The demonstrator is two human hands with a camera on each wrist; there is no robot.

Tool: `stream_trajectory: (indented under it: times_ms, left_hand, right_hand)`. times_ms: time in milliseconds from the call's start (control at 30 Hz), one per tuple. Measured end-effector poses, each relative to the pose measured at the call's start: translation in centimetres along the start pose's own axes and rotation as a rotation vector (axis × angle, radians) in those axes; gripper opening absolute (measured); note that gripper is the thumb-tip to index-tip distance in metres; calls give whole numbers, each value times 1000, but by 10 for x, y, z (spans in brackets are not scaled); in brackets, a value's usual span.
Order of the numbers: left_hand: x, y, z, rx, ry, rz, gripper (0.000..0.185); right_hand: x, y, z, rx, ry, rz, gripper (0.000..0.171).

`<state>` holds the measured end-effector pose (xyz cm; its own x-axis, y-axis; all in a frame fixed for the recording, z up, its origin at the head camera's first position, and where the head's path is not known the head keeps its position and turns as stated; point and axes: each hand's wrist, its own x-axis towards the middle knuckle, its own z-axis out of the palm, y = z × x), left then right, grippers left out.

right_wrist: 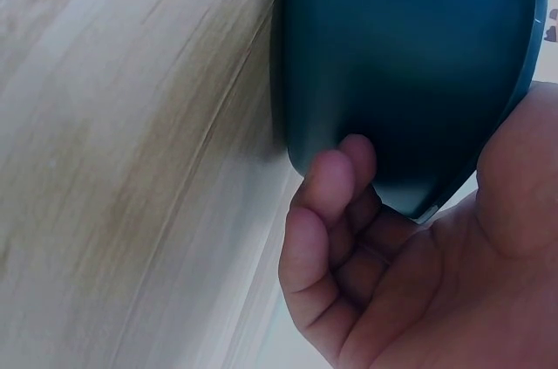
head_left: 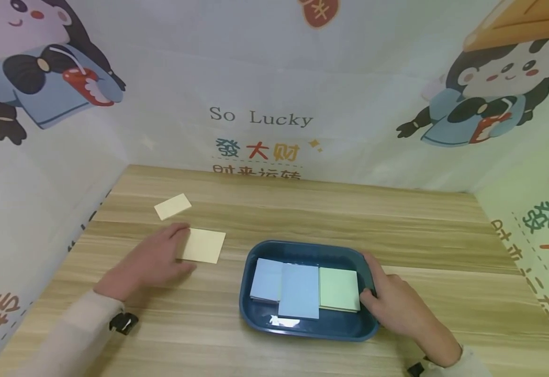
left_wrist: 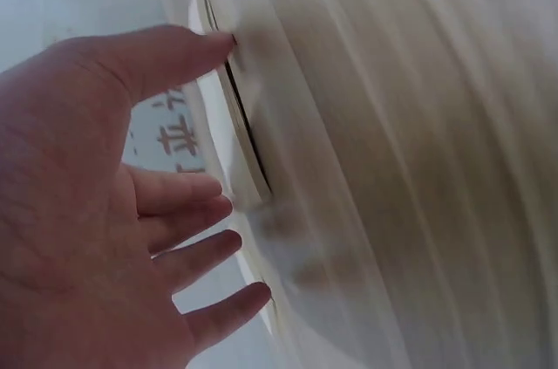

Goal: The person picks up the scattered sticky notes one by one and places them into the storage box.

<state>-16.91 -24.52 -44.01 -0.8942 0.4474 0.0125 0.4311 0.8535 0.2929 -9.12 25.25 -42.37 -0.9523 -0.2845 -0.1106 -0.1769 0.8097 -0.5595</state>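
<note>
My left hand spans the left end of a pale yellow sticky note pad on the wooden table, its fingers at the far edge and thumb near the close edge. In the left wrist view the thumb tip overlaps the pad's side edge, and the fingers are spread and only slightly bent. At the right, my right hand grips the rim of a dark blue plastic tray. Inside that tray lie light blue sticky note pads and a light green pad in a row.
A smaller, narrow pale yellow pad lies beyond my left hand. The wood-grain table is bordered at the back and sides by a white printed cloth with cartoon figures and lettering.
</note>
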Motion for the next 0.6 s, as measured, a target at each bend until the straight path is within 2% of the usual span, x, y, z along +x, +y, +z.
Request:
stream_trajectory:
  times_ms: [233,467,600]
  left_hand:
    - [8,-11,-3,-46,-78,-31,97]
    - [12,-13,-7,-64,-67,-32,89]
    - [14,-14,-8,-62,-45,0,80]
  right_hand:
    - [0,1,1,1,3,-6,77]
    - [0,2,1,1,5,1,77]
    - [0,2,1,3,6,-3,76]
